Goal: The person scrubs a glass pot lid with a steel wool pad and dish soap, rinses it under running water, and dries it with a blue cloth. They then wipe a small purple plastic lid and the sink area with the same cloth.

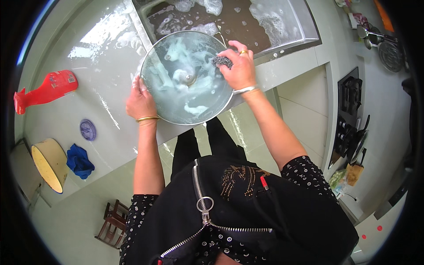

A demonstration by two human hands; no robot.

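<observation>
My left hand (143,99) grips the left rim of a round glass pot lid (169,106), which has a metal edge and a screw at its centre. White suds streak the glass. In my right hand (239,66) is a grey steel-wool scrubber (221,61), held at the lid's upper right. The lid is over the counter's front edge and overlaps the near corner of a sink (291,26). Brownish water with patches of foam stands in the sink.
On the counter (109,86) at left are a red spray bottle (54,86), a purple round disc (87,130), a blue cloth (80,161) and a cream enamel basin (51,162) on its side. A gas stove (347,109) is at far right. A wooden chair (114,223) stands at lower left.
</observation>
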